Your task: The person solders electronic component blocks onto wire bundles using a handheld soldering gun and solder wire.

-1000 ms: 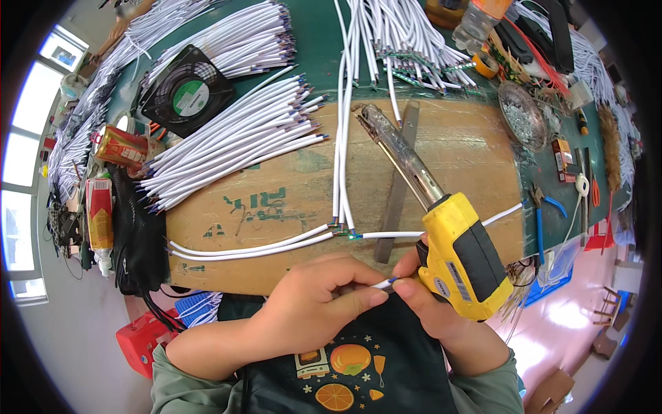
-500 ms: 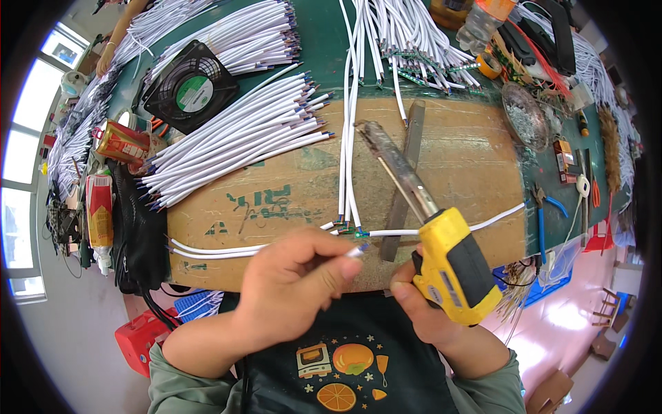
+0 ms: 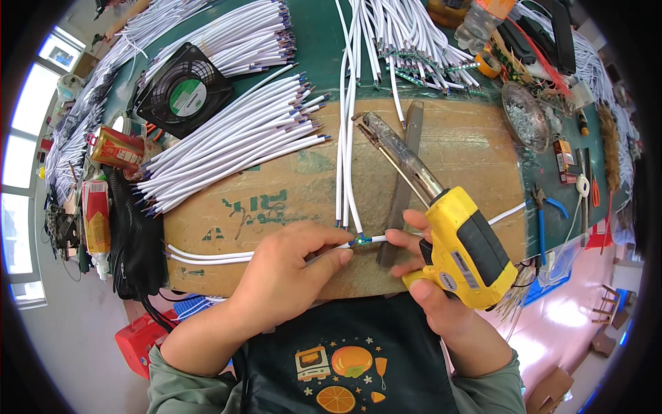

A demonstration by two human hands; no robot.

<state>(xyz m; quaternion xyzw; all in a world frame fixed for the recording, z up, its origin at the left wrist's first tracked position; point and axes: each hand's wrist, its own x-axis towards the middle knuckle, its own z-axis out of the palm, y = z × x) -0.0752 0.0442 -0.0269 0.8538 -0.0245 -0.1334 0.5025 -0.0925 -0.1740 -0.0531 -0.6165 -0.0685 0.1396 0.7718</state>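
Observation:
My left hand [image 3: 279,272] is closed in a pinch on the end of a white cable [image 3: 214,261], beside a small green circuit board [image 3: 360,241]. In my right hand [image 3: 441,314] is a yellow and black soldering gun [image 3: 463,238], its metal barrel pointing up and left, above the cardboard. The right fingers reach out under the gun toward the white cable at the board's right side. Two long white cables [image 3: 343,165] run from the board area to the far side. The cable tip in my left fingers is mostly hidden.
Cardboard [image 3: 276,172] covers the near table, with a dark metal bar [image 3: 400,186] lying on it. White cable bundles [image 3: 234,145] and a black fan [image 3: 185,93] lie left. On the right are a metal dish [image 3: 524,117] and blue-handled pliers [image 3: 540,221].
My left hand has brought the cable end forward to the board. My right fingers have opened out toward the cable there, and the soldering gun has shifted slightly right and down.

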